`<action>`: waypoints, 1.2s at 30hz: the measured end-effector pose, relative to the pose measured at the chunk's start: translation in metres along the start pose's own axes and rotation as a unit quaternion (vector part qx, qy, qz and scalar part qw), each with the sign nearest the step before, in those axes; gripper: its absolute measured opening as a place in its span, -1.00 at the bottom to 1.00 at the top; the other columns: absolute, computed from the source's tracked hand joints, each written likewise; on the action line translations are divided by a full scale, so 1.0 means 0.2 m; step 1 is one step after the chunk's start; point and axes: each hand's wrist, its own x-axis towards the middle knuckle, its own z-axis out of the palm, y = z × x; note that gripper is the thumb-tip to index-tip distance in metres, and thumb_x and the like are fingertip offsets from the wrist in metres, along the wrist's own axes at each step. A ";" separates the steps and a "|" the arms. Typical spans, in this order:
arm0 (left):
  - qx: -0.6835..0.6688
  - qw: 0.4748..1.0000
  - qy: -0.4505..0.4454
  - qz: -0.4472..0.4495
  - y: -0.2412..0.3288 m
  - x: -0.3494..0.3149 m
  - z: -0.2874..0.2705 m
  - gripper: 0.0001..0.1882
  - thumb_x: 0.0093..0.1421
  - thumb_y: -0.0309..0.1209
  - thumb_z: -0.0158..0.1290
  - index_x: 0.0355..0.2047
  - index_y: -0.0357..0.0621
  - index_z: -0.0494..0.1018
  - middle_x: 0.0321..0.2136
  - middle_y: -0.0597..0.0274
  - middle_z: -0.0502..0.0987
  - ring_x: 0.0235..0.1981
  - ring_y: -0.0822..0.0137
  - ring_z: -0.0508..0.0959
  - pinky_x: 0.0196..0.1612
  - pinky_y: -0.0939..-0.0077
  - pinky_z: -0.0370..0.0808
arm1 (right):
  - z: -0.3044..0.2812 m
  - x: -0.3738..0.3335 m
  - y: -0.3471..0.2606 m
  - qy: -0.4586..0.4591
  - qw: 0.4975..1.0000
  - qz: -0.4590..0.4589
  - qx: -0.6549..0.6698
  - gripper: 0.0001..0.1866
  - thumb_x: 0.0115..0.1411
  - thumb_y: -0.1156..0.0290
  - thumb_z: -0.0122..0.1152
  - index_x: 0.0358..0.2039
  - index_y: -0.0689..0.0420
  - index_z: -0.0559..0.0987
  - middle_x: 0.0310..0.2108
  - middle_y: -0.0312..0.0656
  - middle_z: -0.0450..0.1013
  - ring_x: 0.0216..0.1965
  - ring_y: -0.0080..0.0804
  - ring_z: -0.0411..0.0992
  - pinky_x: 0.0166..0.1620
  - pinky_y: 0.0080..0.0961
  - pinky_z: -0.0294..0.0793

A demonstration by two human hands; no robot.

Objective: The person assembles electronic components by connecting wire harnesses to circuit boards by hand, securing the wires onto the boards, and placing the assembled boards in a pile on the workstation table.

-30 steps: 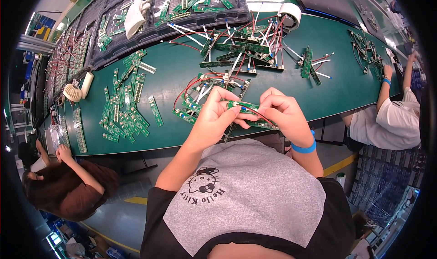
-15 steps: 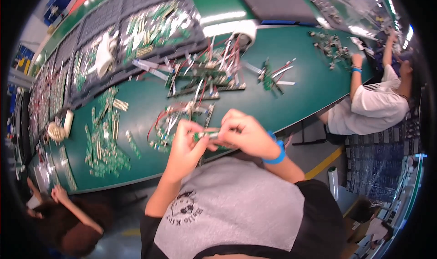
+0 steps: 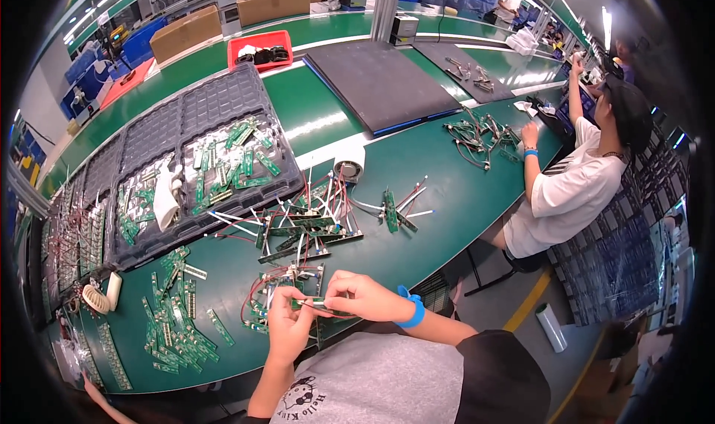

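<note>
My left hand (image 3: 289, 321) pinches one end of a small green circuit board (image 3: 319, 303) between thumb and fingers. Closed on the other end of the same board, my right hand (image 3: 366, 297) covers much of it, so the fine detail is hidden. Both hands are close together above the table's near edge. Just beyond them lies a cluster of boards with red and white wires (image 3: 298, 273). A larger heap of wired boards (image 3: 309, 226) is farther back. To the left are several loose green boards (image 3: 179, 316) without wires.
A black compartment tray (image 3: 160, 156) with bagged boards stands at far left. A small white fan (image 3: 348, 162) is behind the wired heap. Dark mats (image 3: 383, 85) and a red bin (image 3: 261, 51) lie farther back. At the right sits a co-worker (image 3: 570, 178) beside more wired boards (image 3: 482, 137).
The view has tilted up, so the hands and table appear lower and more of the far benches shows. Both hands stay on the circuit board, in nearly the same pinch.
</note>
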 end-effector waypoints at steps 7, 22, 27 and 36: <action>0.148 0.982 0.099 0.067 0.08 -0.01 -0.21 -0.91 0.15 -0.62 -0.13 -0.31 -0.34 0.25 -0.37 0.09 0.49 -0.41 0.34 0.57 -0.45 0.68 0.45 | -0.47 0.07 0.05 0.299 0.943 -0.055 -0.133 -0.83 0.05 0.35 0.15 -0.42 0.20 0.49 -0.44 -0.25 0.35 -0.40 -0.52 0.32 -0.31 -0.57 0.33; 0.486 0.845 0.118 0.191 -0.03 -0.09 -0.40 -0.85 -0.09 -0.66 0.04 -0.45 -0.26 0.37 -0.42 0.12 0.40 -0.42 0.16 0.43 -0.35 0.43 0.40 | -1.15 0.29 0.41 0.440 0.719 0.348 -0.411 -0.63 0.01 0.15 0.08 -0.31 0.20 0.49 -0.25 0.04 0.45 -0.21 0.02 0.42 -0.16 -0.17 0.41; 0.477 0.811 0.215 0.261 -0.04 -0.14 -0.46 -0.82 -0.08 -0.71 0.05 -0.45 -0.25 0.36 -0.44 0.11 0.41 -0.43 0.19 0.43 -0.34 0.42 0.41 | -1.18 0.30 0.49 0.465 0.718 0.308 -0.417 -0.70 0.00 0.36 0.01 -0.25 0.24 0.36 -0.28 0.14 0.43 -0.23 0.09 0.41 -0.18 -0.12 0.42; 0.500 0.794 0.202 0.281 -0.13 -0.10 -0.60 -0.82 -0.07 -0.57 0.14 -0.43 -0.23 0.39 -0.37 0.10 0.41 -0.35 0.16 0.45 -0.29 0.42 0.41 | -1.57 0.17 0.69 0.501 0.764 0.034 -0.405 -0.80 -0.07 0.34 0.21 -0.43 0.14 0.50 -0.53 -0.18 0.44 -0.53 -0.40 0.40 -0.45 -0.48 0.38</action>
